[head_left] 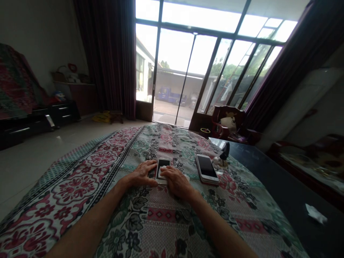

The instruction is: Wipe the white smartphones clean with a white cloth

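A small white-framed smartphone (163, 163) lies face up on the patterned cloth before me. At its left edge rests my left hand (141, 173), its thumb and fingers spread apart around that side. My right hand (177, 182) presses a folded white tissue (162, 172) onto the phone's screen, fingers bent over it. Part of the tissue and the phone's right side are hidden under that hand. To the right lies a larger white phone (206, 167) with a dark screen. Beyond it stands a clear object with a dark top (225, 152), whose kind I cannot make out.
The flowered tablecloth (113, 157) covers the round surface in front of me. A dark table (279, 190) adjoins on the right, with a crumpled white tissue (316, 214) on it. A wooden chair (219, 123) stands near the glass doors (172, 89).
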The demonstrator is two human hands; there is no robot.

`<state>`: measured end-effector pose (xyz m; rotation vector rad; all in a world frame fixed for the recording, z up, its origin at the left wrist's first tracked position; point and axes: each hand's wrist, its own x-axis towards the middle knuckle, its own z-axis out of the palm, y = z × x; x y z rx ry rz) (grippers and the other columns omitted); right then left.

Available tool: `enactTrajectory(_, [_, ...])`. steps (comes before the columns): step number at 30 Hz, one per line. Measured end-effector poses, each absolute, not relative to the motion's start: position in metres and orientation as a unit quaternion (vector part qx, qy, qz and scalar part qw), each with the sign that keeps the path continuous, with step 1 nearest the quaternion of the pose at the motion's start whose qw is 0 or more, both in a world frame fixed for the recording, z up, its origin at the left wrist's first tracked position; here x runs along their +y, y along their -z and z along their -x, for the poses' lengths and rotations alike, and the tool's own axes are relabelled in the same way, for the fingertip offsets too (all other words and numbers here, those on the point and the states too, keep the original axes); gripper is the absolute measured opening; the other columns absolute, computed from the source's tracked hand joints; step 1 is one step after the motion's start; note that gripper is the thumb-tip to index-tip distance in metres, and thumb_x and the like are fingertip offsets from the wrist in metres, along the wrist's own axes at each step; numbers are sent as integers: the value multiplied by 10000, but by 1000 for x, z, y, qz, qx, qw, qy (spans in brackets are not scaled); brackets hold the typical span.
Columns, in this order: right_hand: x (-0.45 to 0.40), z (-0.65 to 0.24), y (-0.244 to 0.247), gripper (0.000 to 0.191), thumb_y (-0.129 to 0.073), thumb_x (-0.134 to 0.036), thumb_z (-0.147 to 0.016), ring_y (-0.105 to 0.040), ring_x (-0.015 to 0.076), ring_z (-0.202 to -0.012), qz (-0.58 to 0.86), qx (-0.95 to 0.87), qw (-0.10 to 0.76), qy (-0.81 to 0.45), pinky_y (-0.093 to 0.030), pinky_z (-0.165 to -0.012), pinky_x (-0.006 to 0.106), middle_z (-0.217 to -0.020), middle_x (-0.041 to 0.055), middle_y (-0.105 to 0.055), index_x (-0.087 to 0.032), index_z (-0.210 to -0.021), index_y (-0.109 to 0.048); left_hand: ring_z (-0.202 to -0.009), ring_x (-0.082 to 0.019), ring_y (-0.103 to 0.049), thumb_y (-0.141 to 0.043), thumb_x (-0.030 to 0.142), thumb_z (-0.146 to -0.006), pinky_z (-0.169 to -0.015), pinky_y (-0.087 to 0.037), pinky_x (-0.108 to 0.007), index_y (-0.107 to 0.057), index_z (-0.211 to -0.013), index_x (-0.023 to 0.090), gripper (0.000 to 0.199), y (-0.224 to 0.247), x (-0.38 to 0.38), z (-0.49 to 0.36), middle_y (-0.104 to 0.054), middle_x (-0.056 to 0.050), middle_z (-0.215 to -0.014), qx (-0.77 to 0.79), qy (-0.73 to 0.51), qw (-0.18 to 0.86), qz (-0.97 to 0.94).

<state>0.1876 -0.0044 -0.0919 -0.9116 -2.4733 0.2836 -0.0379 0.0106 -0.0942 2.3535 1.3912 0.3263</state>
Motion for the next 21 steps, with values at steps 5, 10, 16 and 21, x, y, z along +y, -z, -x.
enactTrajectory(5, [20,-177,91,280,-435,-98,-912,-521,184,-1168,354,-893,257,-107,-374,-1026,312,-1234,31,-627,-216,-1047,-651,-1422,-339,-220,-719,537,-690,-1164,-188,-443,-389,-1443,200,888,96,12,38,-293,-108,-1548,487,-128,197,-842])
enactTrajectory(10, [44,-165,89,314,-420,-62,-890,-542,172,-1126,383,-882,254,-106,-390,-996,288,-1208,49,-632,-204,-1047,-652,-1426,-327,-212,-717,540,-696,-1168,-178,-417,-374,-1451,177,906,95,13,39,-274,-121,-1554,491,-113,196,-841])
enactTrajectory(16, [44,-162,88,353,-426,-41,-860,-520,175,-1154,392,-884,238,-91,-372,-1015,309,-1231,38,-624,-219,-1059,-657,-1435,-310,-198,-710,548,-699,-1170,-165,-421,-333,-1463,134,946,93,11,38,-257,-147,-1557,503,-107,196,-835])
enactTrajectory(21, [19,-172,88,370,-447,-38,-839,-512,182,-1147,348,-907,222,-80,-375,-1020,341,-1238,35,-623,-216,-1097,-643,-1436,-313,-198,-709,536,-701,-1163,-178,-437,-348,-1455,185,906,92,9,37,-262,-121,-1559,504,-114,197,-833])
